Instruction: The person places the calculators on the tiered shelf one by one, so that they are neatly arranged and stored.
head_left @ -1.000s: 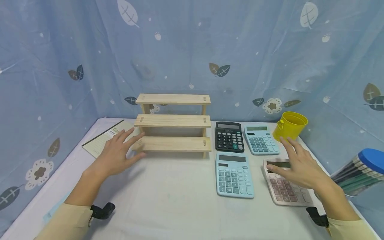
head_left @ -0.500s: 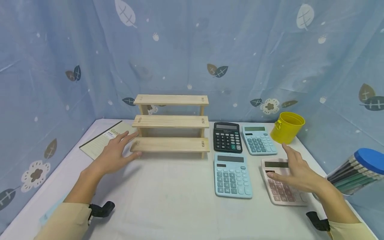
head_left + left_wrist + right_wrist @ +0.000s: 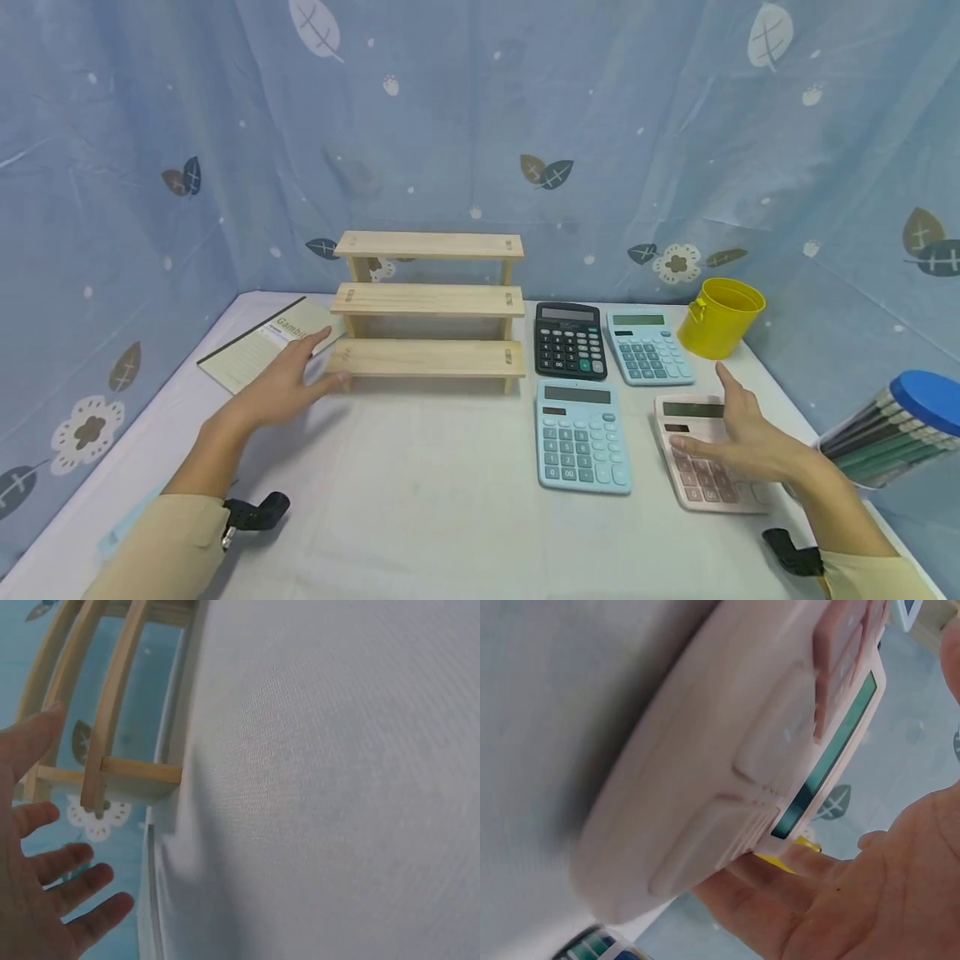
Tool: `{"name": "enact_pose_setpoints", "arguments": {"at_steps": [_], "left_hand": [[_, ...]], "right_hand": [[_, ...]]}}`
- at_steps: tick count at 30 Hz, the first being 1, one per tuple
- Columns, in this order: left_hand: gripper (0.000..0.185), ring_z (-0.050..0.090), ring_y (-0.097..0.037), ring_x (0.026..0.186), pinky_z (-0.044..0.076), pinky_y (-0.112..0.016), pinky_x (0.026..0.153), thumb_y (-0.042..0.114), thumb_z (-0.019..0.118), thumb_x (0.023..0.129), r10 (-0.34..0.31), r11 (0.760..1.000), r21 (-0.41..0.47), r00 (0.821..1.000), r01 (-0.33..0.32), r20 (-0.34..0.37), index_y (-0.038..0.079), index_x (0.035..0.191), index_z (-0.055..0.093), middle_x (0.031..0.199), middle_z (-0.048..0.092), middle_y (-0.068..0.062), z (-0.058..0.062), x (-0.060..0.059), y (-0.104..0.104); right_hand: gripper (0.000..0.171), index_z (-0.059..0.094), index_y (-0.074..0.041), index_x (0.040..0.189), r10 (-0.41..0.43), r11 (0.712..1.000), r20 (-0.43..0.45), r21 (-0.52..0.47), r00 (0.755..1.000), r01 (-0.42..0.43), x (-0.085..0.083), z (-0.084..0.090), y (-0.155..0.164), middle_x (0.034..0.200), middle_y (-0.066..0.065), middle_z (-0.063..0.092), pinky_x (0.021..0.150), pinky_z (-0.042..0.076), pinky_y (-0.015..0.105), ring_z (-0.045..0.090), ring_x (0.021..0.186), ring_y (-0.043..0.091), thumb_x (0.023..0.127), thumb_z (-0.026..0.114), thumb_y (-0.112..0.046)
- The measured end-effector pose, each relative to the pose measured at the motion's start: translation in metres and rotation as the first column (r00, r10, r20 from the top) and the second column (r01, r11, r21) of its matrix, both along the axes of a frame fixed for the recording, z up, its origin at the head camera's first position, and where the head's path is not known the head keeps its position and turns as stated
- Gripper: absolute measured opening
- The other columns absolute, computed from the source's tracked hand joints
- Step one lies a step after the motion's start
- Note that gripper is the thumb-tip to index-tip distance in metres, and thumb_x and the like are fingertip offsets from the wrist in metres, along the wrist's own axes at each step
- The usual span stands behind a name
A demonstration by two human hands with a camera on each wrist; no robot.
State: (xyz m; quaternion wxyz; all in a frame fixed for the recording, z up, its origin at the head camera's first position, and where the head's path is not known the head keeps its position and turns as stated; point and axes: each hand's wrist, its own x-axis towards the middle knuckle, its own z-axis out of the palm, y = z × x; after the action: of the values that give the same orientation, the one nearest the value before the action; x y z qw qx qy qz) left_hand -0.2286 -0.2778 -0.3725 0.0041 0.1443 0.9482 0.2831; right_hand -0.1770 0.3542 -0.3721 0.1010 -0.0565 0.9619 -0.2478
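Your bench carries a white cloth; blue leaf-print curtain encloses it. Your right hand hovers with fingers spread wide above the pink calculator, holding nothing. Your left hand, fingers spread and empty, sits at the left end of the 3-tier wooden shelf. Only the right wrist view shows the pink calculator's edge just beside your palm.
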Motion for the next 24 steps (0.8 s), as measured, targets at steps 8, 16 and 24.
{"name": "enact_pose_setpoints", "arguments": {"at_steps": [8, 16, 24], "left_hand": [[0.093, 0.043, -0.053, 0.137, 0.04, -0.068, 0.106, 0.052, 0.057, 0.103, -0.008, 0.997, 0.079, 0.996, 0.001, 0.088, -0.001, 0.163, 0.009, 0.162, 0.023, -0.032, -0.007, -0.007, -0.001], [0.091, 0.046, -0.052, 0.136, 0.041, -0.068, 0.106, 0.056, 0.055, 0.103, 0.019, 0.994, 0.102, 0.989, -0.034, 0.147, 0.004, 0.164, 0.012, 0.156, 0.034, -0.035, -0.012, -0.011, -0.001], [0.089, 0.047, -0.053, 0.136, 0.045, -0.066, 0.103, 0.056, 0.055, 0.103, 0.028, 0.992, 0.121, 0.987, -0.048, 0.159, 0.007, 0.165, 0.013, 0.154, 0.036, -0.036, -0.018, -0.014, 0.0]], "right_hand": [[0.136, -0.027, 0.002, 0.155, 0.01, 0.997, -0.009, 0.076, 1.0, -0.009, 0.004, -0.003, -0.007, 0.152, 0.049, -0.005, 0.102, 0.024, 0.083, 0.015, 0.134, 0.07, 0.087, 0.076, -0.055], [0.142, -0.027, 0.002, 0.155, 0.007, 0.989, -0.041, 0.149, 0.999, -0.001, 0.008, -0.007, -0.011, 0.151, 0.051, -0.008, 0.099, 0.03, 0.082, 0.022, 0.128, 0.074, 0.083, 0.079, -0.059], [0.148, -0.028, 0.004, 0.153, 0.0, 0.98, -0.048, 0.196, 0.999, 0.009, 0.015, -0.009, -0.014, 0.15, 0.053, -0.01, 0.094, 0.035, 0.082, 0.026, 0.124, 0.078, 0.079, 0.081, -0.062]]}}
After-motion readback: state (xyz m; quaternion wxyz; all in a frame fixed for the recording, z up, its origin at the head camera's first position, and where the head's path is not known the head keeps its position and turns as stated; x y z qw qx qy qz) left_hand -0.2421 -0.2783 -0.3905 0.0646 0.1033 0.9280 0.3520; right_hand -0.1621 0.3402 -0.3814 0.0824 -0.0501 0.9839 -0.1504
